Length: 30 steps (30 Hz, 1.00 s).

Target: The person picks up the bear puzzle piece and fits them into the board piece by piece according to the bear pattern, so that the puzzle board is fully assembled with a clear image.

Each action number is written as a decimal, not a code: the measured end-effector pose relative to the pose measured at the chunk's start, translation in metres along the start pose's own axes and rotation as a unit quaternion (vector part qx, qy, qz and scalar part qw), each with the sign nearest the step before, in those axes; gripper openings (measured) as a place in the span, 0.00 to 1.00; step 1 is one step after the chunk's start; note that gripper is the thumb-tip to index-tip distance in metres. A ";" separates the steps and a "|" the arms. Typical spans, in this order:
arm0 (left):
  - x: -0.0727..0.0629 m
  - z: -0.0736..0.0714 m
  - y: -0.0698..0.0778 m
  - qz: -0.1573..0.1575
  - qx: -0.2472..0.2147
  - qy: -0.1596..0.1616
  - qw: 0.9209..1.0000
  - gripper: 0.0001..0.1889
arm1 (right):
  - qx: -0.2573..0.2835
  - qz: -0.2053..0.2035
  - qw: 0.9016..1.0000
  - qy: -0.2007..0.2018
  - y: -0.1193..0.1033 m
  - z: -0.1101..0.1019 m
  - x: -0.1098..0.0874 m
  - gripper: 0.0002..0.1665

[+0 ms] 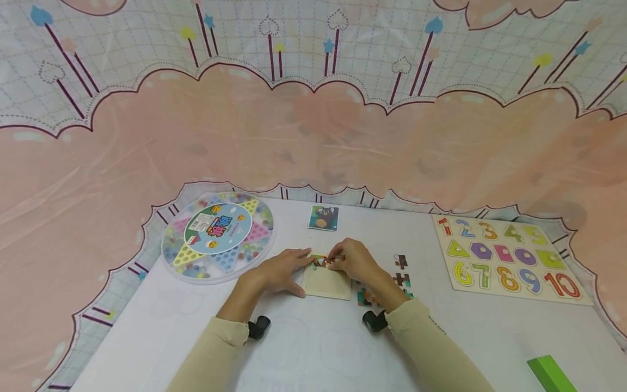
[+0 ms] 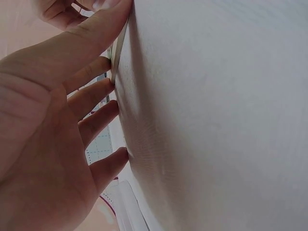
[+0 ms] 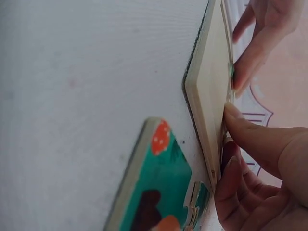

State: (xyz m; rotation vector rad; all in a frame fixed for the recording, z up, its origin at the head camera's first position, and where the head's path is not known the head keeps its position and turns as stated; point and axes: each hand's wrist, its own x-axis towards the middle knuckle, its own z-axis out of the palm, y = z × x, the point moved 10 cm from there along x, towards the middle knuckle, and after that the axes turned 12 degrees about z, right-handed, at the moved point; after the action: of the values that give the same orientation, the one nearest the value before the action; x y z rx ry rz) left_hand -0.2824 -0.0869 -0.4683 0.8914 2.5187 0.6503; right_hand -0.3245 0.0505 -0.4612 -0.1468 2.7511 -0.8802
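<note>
A small square wooden puzzle board [image 1: 327, 286] lies on the white table, with a few colourful pieces [image 1: 320, 262] along its far edge. My left hand [image 1: 281, 269] is spread at its left side, fingertips at the far left and thumb by the near left corner. Over the far right part, my right hand [image 1: 355, 261] pinches a puzzle piece between thumb and fingers, mostly hidden by them. In the right wrist view, the thumb presses close over the bare wood. Loose jigsaw pieces [image 1: 403, 280] lie right of the board, some partly behind my right forearm; one green piece [image 3: 163, 178] shows a red spotted patch.
A picture card with a bear [image 1: 323, 218] lies beyond the board. To the left is a round marble game board [image 1: 217, 237]. A number-and-shape board [image 1: 509, 260] lies at the right, and a green block [image 1: 551, 373] at the near right.
</note>
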 end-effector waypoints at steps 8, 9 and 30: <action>0.001 0.001 0.000 -0.002 -0.008 0.000 1.000 0.46 | 0.001 -0.001 1.000 -0.008 0.001 -0.001 0.000 0.07; 0.001 0.001 0.000 -0.003 -0.010 0.000 1.000 0.46 | 0.003 -0.002 1.000 -0.009 0.000 -0.001 0.000 0.07; 0.000 0.002 -0.003 -0.013 -0.017 -0.001 1.000 0.46 | 0.014 -0.023 0.999 -0.045 0.004 -0.025 -0.009 0.19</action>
State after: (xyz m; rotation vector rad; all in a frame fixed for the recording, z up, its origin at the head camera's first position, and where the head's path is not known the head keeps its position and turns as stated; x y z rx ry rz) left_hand -0.2827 -0.0884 -0.4710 0.8446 2.5055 0.6819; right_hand -0.3226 0.0694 -0.4421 -0.2383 2.6600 -0.9011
